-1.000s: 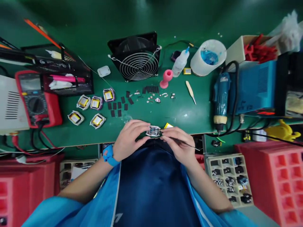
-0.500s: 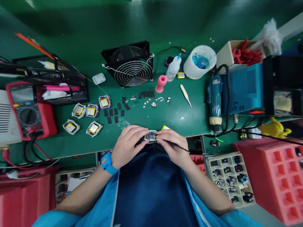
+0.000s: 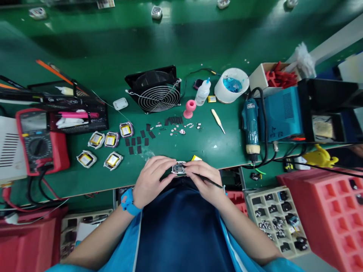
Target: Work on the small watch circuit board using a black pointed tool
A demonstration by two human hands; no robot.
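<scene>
Left hand (image 3: 151, 179) fingers clamped on small circuit module (image 3: 178, 168) at bench (image 3: 215, 145) edge; right hand (image 3: 205, 181) at 3 o'clock, fingers pinching tweezers (image 3: 211, 181).

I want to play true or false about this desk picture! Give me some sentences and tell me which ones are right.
1. The left hand holds a small circuit board at the table's near edge. True.
2. The right hand holds a pink marker. False: it holds a thin dark tool.
3. A blue band is on the left wrist. True.
4. The fan lies right of the blue screwdriver. False: it lies left of it.
5. The meter on the left is red. True.
</scene>
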